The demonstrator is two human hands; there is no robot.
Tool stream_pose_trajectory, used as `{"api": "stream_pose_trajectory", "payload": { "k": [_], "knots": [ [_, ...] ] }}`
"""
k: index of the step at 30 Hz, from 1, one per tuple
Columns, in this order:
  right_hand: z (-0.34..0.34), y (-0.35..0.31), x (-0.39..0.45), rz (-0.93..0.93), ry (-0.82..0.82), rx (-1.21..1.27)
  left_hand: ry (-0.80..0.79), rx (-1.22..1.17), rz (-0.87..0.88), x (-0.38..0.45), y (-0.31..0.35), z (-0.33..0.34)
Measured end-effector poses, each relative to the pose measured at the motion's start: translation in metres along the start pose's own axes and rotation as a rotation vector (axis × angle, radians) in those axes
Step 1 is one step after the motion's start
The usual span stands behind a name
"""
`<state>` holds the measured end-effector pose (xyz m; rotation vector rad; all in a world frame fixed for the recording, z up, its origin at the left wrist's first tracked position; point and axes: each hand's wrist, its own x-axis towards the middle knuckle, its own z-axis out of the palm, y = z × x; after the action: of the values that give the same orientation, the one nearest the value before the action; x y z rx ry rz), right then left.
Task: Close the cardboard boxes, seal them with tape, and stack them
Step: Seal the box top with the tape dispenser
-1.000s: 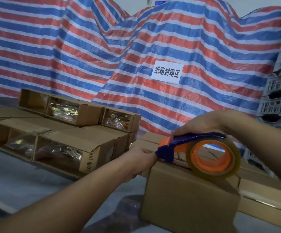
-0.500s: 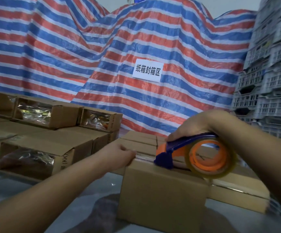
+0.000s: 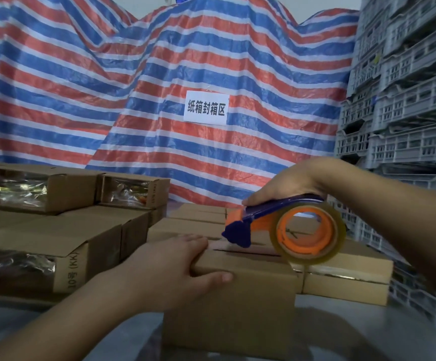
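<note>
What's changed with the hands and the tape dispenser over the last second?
The left hand shifted from the box's far left edge to grip its near top corner, thumb on the front face. The right hand holds the tape dispenser on the box top as before, the seam there not yet covered.

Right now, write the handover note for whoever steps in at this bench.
Left hand grips the near box's top left edge, steadying it.
Right hand holds the tape dispenser, its blade end on the box's centre seam.
Done: flaps folded shut; sealed boxes lie behind.
Left: whether tape already lies on the seam is unclear; run it, cut, stack. Boxes at left lie with clear-covered ends facing the camera.
</note>
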<state>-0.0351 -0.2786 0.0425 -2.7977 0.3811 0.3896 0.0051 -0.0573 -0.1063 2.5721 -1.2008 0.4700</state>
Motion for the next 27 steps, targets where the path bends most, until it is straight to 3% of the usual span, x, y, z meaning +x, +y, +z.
{"api": "stream_pose_trajectory", "payload": {
  "k": [4, 9, 13, 15, 17, 19, 27],
  "knots": [
    [-0.007, 0.031, -0.015, 0.078, -0.004, 0.081, 0.0, -0.019, 0.01, 0.0, -0.002, 0.001],
    [0.006, 0.033, -0.011, 0.046, 0.069, -0.2, -0.06, -0.034, -0.009, 0.002, 0.0, -0.003],
    [0.005, 0.031, -0.006, 0.078, 0.031, -0.173, -0.075, -0.122, -0.034, 0.009, 0.015, -0.015],
    [0.004, 0.032, -0.004, 0.092, 0.023, -0.145, -0.048, -0.015, 0.007, 0.022, 0.034, -0.016],
    [0.005, 0.037, -0.002, 0.081, 0.005, -0.086, -0.118, 0.104, 0.042, 0.034, 0.056, -0.009],
    [0.008, 0.046, 0.0, 0.073, 0.018, -0.021, -0.184, 0.043, 0.027, 0.042, 0.068, 0.002],
    [0.01, 0.067, 0.0, 0.02, 0.042, 0.043, -0.119, 0.088, 0.086, 0.041, 0.063, 0.016]
  ]
}}
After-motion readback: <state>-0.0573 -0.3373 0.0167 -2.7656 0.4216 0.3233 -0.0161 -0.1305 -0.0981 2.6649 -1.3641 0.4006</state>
